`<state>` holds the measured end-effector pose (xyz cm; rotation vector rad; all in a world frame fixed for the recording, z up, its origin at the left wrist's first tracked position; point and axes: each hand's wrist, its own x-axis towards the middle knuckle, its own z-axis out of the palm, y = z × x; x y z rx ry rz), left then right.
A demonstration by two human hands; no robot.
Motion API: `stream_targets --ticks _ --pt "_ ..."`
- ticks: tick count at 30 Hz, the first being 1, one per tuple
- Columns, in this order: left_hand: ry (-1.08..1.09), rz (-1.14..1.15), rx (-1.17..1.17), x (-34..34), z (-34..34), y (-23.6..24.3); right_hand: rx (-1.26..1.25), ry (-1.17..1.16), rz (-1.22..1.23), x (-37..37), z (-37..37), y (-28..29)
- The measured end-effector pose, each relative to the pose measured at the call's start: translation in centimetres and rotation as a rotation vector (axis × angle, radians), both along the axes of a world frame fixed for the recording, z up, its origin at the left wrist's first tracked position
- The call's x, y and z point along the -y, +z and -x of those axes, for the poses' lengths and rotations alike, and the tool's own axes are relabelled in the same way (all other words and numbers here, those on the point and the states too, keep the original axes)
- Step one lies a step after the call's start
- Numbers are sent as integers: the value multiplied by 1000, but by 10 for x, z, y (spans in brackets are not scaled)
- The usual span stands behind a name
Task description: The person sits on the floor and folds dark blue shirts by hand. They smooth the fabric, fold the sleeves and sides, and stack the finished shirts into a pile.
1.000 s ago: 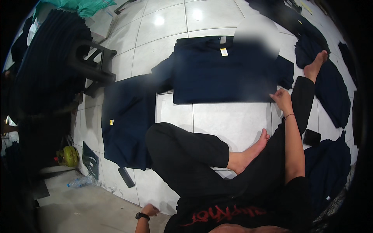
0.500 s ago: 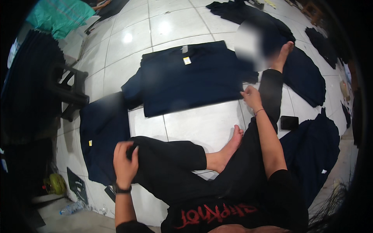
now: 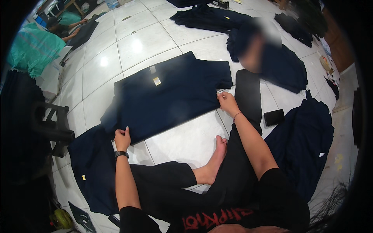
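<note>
A navy T-shirt [image 3: 167,101] lies flat on the white tiles before me, short sleeves out to the sides, with a yellow-and-white sticker [image 3: 157,81] below its neck. My left hand [image 3: 122,139] pinches the shirt at its near left corner. At the near right corner, my right hand [image 3: 228,104] grips the edge between thumb and fingers. Beside my left forearm is another navy garment [image 3: 93,167] with a small yellow sticker; the T-shirt's left sleeve reaches toward it.
Navy garments [image 3: 303,143] lie to my right, near a black phone-like object [image 3: 274,117]; more piles [image 3: 210,19] sit farther off. A black plastic stool [image 3: 54,128] and green plastic bag [image 3: 37,48] are on the left. Another person's hands [image 3: 74,33] work at far left. My outstretched leg borders the shirt.
My left hand has gone from my knee to the T-shirt's near left corner and taken hold of it. My right hand stays at the right corner. The view has shifted.
</note>
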<state>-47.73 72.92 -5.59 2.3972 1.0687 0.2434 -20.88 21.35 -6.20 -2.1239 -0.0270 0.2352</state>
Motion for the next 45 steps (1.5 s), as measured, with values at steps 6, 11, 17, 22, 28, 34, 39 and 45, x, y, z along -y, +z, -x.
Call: stream_targets --ticks 6,11,17,22,28,34,39,45 --pt "136 260 -62 -17 -13 -2 246 54 255 -21 -14 17" --pt "177 560 99 -16 -26 -4 307 -17 194 -9 -21 3" --pt "392 926 148 -5 -46 19 37 -139 162 11 -40 3" --pt "491 972 245 -32 -24 9 -306 -136 77 -27 -50 35" --pt "491 872 293 -28 -30 2 -330 -182 -25 -25 -62 16" --pt "433 986 682 -19 -35 1 -181 -278 -333 -33 -59 -4" --pt "297 900 773 -18 -35 5 -83 -191 -637 -44 -50 19" --pt "174 1271 384 -6 -31 29 -257 -64 -442 -18 -57 1"
